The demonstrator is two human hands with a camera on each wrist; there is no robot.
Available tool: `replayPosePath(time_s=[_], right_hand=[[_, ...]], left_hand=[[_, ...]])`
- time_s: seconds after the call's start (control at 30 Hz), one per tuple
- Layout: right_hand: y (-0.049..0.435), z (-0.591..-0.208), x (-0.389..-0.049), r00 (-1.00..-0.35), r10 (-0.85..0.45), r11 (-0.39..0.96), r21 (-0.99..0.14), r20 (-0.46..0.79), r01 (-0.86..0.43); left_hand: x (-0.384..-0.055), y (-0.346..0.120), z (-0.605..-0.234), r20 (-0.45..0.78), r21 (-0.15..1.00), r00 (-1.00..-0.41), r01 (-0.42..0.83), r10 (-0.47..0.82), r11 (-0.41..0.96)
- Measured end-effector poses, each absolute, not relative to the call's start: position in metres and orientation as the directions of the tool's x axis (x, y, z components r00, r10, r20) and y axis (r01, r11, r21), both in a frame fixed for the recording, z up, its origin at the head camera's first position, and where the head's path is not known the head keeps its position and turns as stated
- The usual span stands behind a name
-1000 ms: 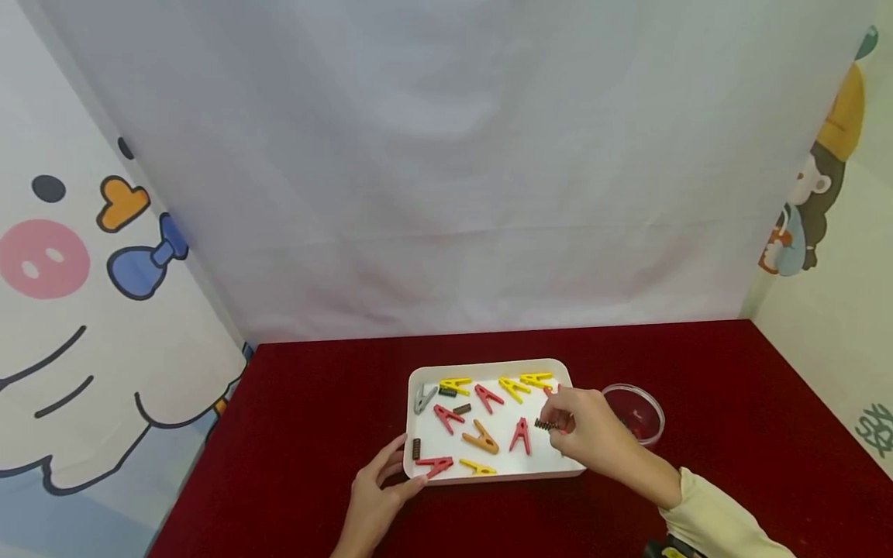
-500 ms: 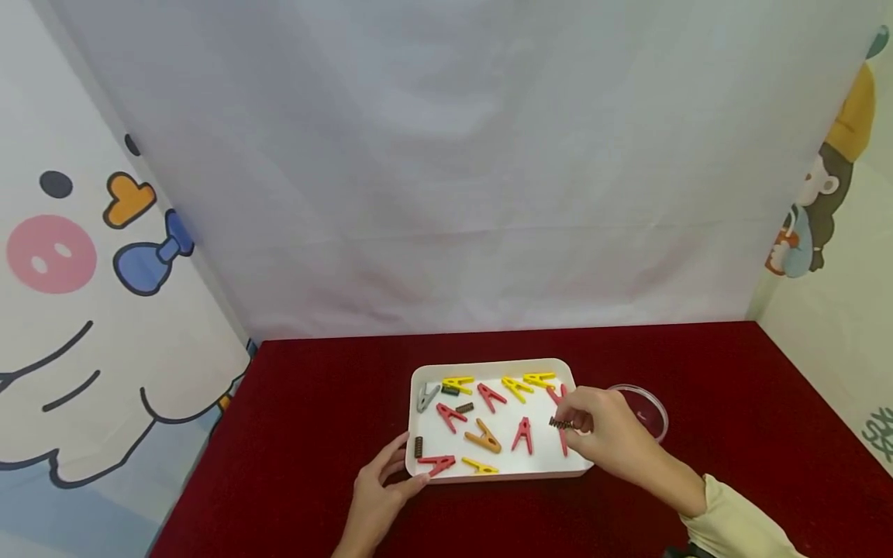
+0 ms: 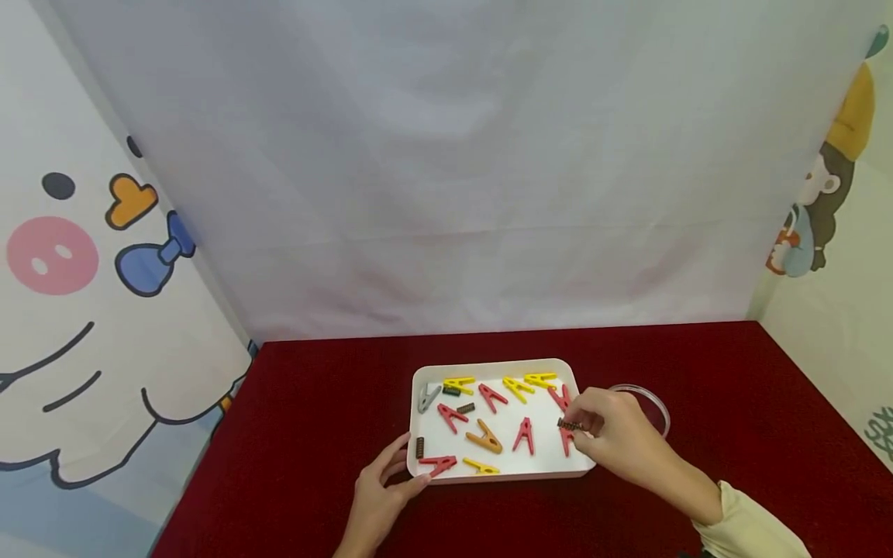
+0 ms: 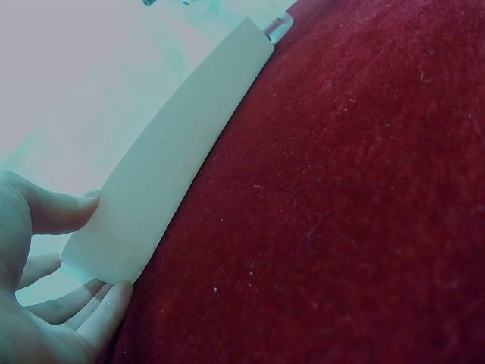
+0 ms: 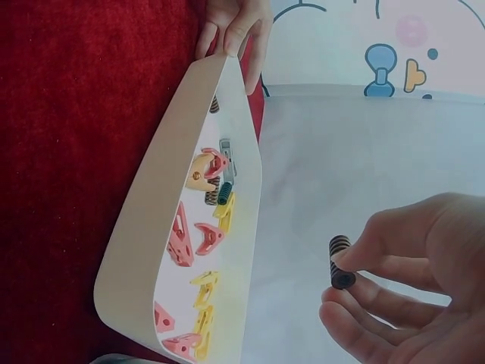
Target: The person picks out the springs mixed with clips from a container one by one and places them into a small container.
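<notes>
My right hand is nearly closed, thumb and fingertips pinching a small dark spring above the right end of the white tray. My left hand holds the tray's near left corner, thumb on the near wall, fingers bent round the end.

A red clip lies just below the spring. The hold is slight, so I judge that a loosened pinch could drop the spring among the clips, and a tug from my left hand could drag the tray along the cloth.

The tray's low walls edge my work. Off its right end stands a clear dish, partly behind my hand; a careless swing could knock it. Red cloth spreads left of the tray, and farther back hangs a pale curtain.
</notes>
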State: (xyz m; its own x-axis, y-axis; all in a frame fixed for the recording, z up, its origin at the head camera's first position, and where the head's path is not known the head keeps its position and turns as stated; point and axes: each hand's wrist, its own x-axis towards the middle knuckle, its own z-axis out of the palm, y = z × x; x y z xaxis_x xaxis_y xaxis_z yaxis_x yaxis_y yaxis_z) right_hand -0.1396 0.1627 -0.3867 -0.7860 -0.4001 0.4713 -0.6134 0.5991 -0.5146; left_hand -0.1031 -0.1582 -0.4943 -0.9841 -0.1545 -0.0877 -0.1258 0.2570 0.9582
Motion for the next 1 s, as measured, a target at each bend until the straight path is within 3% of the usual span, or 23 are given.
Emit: replayPosePath(time_s=[0.23,0.57,1.0], right_hand=[[0.171,-0.388,-0.139,-0.749,-0.392,0.576,-0.492,0.534,-0.653],[0.186,-0.381,-0.136,-0.819,-0.362,0.634,-0.526,0.446,-0.567],[0.201,-0.383,-0.143,-0.805,-0.379,0.583,-0.558,0.457,-0.591]], left_hand=[[-0.103,-0.156,-0.494,-0.074,0.954,-0.985,-0.116,-0.157,0.278],[-0.102,-0.154,-0.494,-0.086,0.953,-0.983,-0.129,-0.161,0.276],[-0.105,-0.156,-0.495,-0.094,0.952,-0.980,-0.141,-0.176,0.272]])
